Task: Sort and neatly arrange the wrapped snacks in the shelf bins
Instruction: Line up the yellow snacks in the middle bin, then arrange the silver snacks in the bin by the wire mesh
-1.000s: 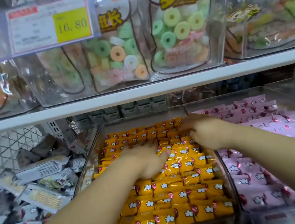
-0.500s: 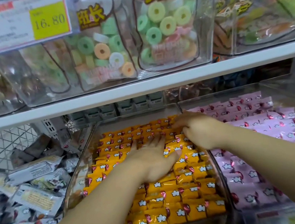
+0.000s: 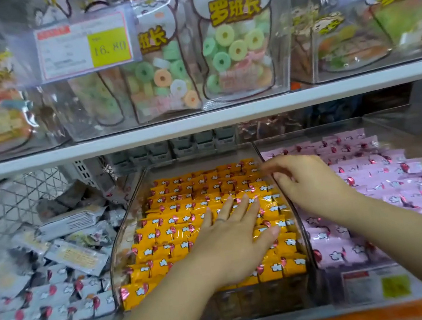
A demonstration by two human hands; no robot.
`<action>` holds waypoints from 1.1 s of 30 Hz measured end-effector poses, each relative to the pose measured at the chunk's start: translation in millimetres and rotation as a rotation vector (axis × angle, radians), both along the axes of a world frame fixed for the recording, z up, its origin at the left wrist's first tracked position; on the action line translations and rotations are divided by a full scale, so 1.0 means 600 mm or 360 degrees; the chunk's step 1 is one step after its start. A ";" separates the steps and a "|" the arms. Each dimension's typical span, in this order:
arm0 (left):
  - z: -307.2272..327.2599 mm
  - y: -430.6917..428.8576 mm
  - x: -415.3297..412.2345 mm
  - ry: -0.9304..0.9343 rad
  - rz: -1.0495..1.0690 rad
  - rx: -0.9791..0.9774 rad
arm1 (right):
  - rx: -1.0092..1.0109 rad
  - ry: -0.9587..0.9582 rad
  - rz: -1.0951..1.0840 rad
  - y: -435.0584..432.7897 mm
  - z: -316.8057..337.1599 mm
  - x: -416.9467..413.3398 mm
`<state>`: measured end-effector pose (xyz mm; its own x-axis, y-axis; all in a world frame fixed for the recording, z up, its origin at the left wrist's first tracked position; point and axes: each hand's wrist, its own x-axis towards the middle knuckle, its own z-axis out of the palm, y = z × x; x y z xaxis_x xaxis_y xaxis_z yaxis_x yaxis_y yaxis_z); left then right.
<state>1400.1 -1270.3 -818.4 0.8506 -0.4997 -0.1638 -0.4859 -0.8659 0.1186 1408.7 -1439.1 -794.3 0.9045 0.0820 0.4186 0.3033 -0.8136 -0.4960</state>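
Orange wrapped snacks (image 3: 176, 227) lie in tidy rows inside a clear plastic bin (image 3: 199, 158) at the middle of the lower shelf. My left hand (image 3: 237, 237) lies flat on the rows with its fingers straight and spread, a ring on one finger. My right hand (image 3: 305, 182) hovers over the bin's right wall, fingers loosely bent, holding nothing that I can see. Pink wrapped snacks (image 3: 386, 181) fill the bin to the right. Grey-white wrapped snacks (image 3: 55, 298) lie in the bin to the left, some jumbled.
A white shelf board (image 3: 199, 123) runs overhead, carrying clear boxes of ring-candy bags (image 3: 234, 48) and a price tag (image 3: 85, 47) reading 16.80. More price labels (image 3: 371, 289) hang on the bin fronts. A wire mesh panel (image 3: 14, 198) stands at back left.
My left hand has slid toward the front of the orange bin and flattened out. My right hand has lifted off the orange rows and shifted right, over the wall between the bins.
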 end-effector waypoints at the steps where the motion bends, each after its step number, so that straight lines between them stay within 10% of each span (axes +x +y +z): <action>1: -0.005 -0.001 0.004 -0.0038 0.0007 0.0005 | -0.0014 -0.0007 0.0022 0.005 0.001 -0.001; 11: 0.023 0.026 0.015 -0.0042 -0.0070 -0.0222 | -0.0101 0.0021 0.0184 0.060 0.020 -0.020; 20: 0.080 0.276 -0.046 -0.0833 0.0152 -0.0901 | -0.0201 0.0004 0.0481 0.215 0.044 -0.038; 33: 0.023 0.495 0.009 -0.0582 0.0417 -0.0567 | -0.0961 -0.0003 0.0767 0.435 0.040 0.020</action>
